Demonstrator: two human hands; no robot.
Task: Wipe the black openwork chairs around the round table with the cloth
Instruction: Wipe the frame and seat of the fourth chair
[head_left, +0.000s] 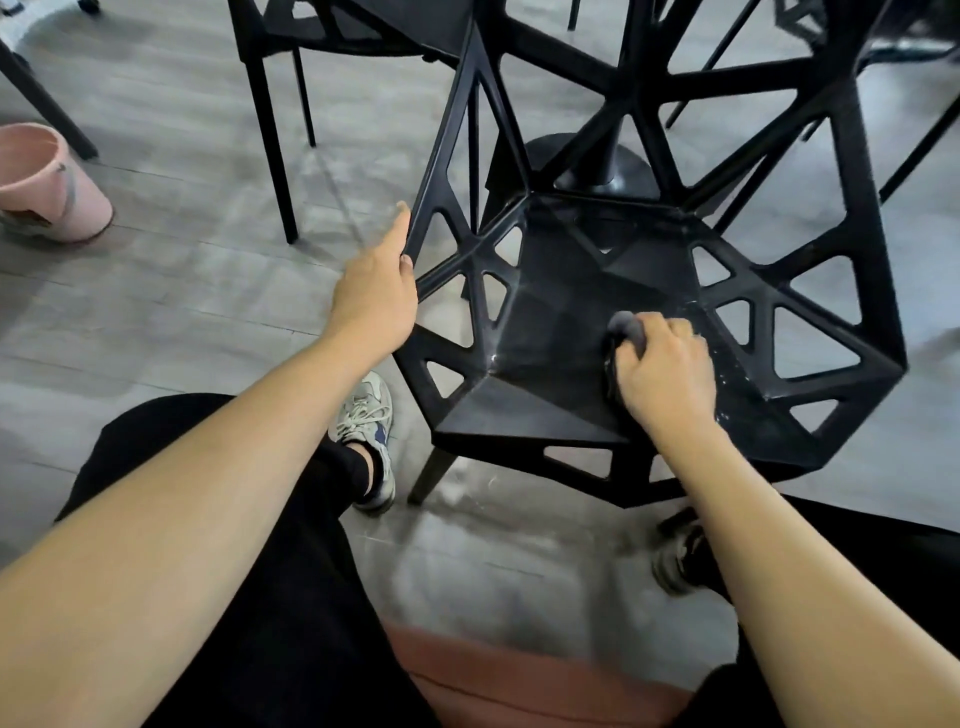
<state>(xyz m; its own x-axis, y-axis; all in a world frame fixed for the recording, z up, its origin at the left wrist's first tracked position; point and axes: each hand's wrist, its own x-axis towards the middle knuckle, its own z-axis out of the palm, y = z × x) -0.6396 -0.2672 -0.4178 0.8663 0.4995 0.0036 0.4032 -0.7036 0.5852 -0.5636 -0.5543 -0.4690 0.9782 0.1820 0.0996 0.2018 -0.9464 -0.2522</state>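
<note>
Two hands are shown at one chair (561, 312), seen from above by a seated person. At far left a pink bucket (49, 184) stands on the grey floor (182, 291), well apart from the work. Next, the left hand (376, 299) is laid against the chair's left openwork side; its forefinger is extended along the upper bar, while the thumb and remaining fingers appear hooked round the frame edge, so the chair is judged to be steadied. In the middle, the faceted seat is seen, with pale streaks and specks on its right half. On that half the cloth (626, 332), dark and bunched, is gripped in the curled fingers of the right hand (667, 366) and pressed to the seat. The unwiped marks lie mainly to the right of and beyond that hand, toward the triangular openings of the right side; the right hand is plainly the nearer. A stroke outward to the right is therefore judged to be called for. Behind, the table's pedestal base (602, 166) and further chairs are partly visible.
</note>
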